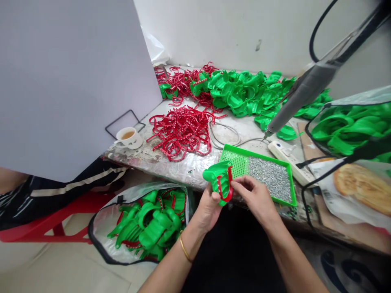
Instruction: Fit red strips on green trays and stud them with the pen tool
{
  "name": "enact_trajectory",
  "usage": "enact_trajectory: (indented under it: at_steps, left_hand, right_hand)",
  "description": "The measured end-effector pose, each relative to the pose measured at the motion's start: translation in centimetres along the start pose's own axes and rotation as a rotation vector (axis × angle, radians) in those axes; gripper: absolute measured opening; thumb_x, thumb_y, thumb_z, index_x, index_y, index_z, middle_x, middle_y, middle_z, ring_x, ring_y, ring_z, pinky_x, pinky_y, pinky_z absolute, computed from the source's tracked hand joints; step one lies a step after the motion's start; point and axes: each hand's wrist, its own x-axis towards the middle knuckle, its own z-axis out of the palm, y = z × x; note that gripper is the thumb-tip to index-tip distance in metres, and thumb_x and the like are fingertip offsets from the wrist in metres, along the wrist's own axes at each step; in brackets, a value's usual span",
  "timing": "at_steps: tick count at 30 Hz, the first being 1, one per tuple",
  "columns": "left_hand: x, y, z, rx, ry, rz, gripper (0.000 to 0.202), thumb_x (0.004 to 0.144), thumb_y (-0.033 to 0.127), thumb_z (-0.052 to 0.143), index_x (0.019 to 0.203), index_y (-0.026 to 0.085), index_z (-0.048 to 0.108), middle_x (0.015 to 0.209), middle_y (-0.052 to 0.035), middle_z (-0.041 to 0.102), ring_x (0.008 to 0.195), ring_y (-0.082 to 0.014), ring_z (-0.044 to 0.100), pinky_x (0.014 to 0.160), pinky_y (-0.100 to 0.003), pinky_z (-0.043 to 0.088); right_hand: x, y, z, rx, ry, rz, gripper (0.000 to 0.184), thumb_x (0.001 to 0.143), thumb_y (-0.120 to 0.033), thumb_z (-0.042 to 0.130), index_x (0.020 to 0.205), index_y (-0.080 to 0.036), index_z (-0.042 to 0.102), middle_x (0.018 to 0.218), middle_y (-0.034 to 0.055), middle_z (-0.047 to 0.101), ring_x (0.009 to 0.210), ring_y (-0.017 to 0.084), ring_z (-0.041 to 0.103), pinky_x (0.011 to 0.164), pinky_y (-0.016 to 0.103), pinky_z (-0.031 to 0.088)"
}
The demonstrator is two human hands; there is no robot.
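From here I see the left hand (pixel 209 208) curled firmly around a bright green moulded plastic piece (pixel 217 177), and the right hand (pixel 253 198) pinching a thin red dotted strip (pixel 228 188) that sits against that piece. The piece is held just over the near edge of the stained grey surface (pixel 183 173), left of a green rectangular tray (pixel 259 156) of tiny silver studs. A tangled heap of red strips (pixel 180 132) lies farther left.

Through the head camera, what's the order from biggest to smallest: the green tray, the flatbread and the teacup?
The green tray and the flatbread look close, and the flatbread runs off the picture's edge, so I can't rank them. The teacup looks smallest.
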Motion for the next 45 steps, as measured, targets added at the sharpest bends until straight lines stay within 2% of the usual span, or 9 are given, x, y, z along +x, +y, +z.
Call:
enact_trajectory:
  at_steps: [5, 13, 15, 19, 22, 28, 45]
  left_hand:
    - [0.0, 0.2, -0.1, 0.011, -0.039, 0.003, 0.073, 0.061, 0.058, 0.073, 0.116, 0.012, 0.061, 0.116, -0.0156, 0.064, 0.121, -0.0333, 0.049, 0.103, -0.044, 0.036]
    - [-0.1, 0.0, -0.6, 0.028, -0.035, 0.021, 0.075, 0.057, 0.054, 0.077, 0.12, 0.016, 0.059, 0.122, -0.0137, 0.061, 0.121, -0.032, 0.049, 0.105, -0.044, 0.033]
    - [-0.2, 0.0, -0.6, 0.043, -0.034, 0.023, 0.073, 0.058, 0.049, 0.079, 0.12, 0.017, 0.058, 0.121, -0.0126, 0.061, 0.12, -0.031, 0.05, 0.105, -0.043, 0.032]
    - [-0.4, -0.1, -0.5, 0.113, -0.011, 0.03, 0.062, 0.064, 0.027, 0.079, 0.121, 0.017, 0.056, 0.116, -0.0099, 0.063, 0.113, -0.0286, 0.054, 0.103, -0.042, 0.034]
    - [-0.4, -0.2, -0.5, 0.146, -0.009, 0.033, 0.056, 0.069, 0.021, 0.074, 0.121, 0.017, 0.055, 0.115, -0.009, 0.063, 0.111, -0.0269, 0.055, 0.102, -0.042, 0.036]
    - [-0.4, -0.6, -0.7, 0.143, 0.011, 0.022, 0.054, 0.071, 0.022, 0.072, 0.122, 0.016, 0.055, 0.118, -0.0091, 0.062, 0.113, -0.0262, 0.054, 0.104, -0.042, 0.033]
    - [-0.6, -1.2, -1.7, 0.159, -0.024, 0.033, 0.047, 0.076, 0.027, 0.067, 0.12, 0.017, 0.055, 0.117, -0.0087, 0.06, 0.11, -0.022, 0.054, 0.104, -0.04, 0.033]
  right_hand:
    - [-0.2, -0.4, 0.1, -0.033, -0.005, 0.0, 0.027, 0.077, -0.043, 0.061, 0.082, -0.018, 0.066, 0.073, 0.0042, 0.069, 0.066, 0.018, 0.063, 0.065, 0.03, 0.049]
    - [-0.5, -1.2, 0.1, -0.204, 0.03, -0.032, 0.025, 0.077, -0.042, 0.059, 0.08, -0.019, 0.067, 0.074, 0.0032, 0.068, 0.069, 0.018, 0.062, 0.066, 0.029, 0.045]
    - [-0.7, -1.3, 0.1, -0.254, 0.05, -0.048, 0.024, 0.078, -0.042, 0.059, 0.08, -0.02, 0.067, 0.075, 0.0023, 0.067, 0.068, 0.017, 0.061, 0.066, 0.029, 0.044]
    - [-0.8, -1.3, 0.2, -0.297, 0.065, -0.045, 0.022, 0.078, -0.043, 0.059, 0.08, -0.022, 0.067, 0.075, -0.0003, 0.066, 0.067, 0.016, 0.059, 0.064, 0.028, 0.042]
    - [-0.9, -1.2, 0.2, -0.308, 0.066, -0.032, 0.022, 0.078, -0.043, 0.06, 0.08, -0.023, 0.067, 0.074, -0.0016, 0.066, 0.066, 0.015, 0.058, 0.063, 0.028, 0.041]
    - [-1.0, -0.9, 0.5, -0.295, 0.064, -0.017, 0.023, 0.079, -0.044, 0.06, 0.081, -0.023, 0.067, 0.075, -0.0007, 0.066, 0.068, 0.016, 0.059, 0.066, 0.029, 0.042]
    - [-1.2, -0.7, 0.9, -0.28, 0.048, 0.027, 0.024, 0.077, -0.044, 0.06, 0.08, -0.022, 0.067, 0.078, 0.001, 0.067, 0.074, 0.018, 0.061, 0.071, 0.031, 0.043]
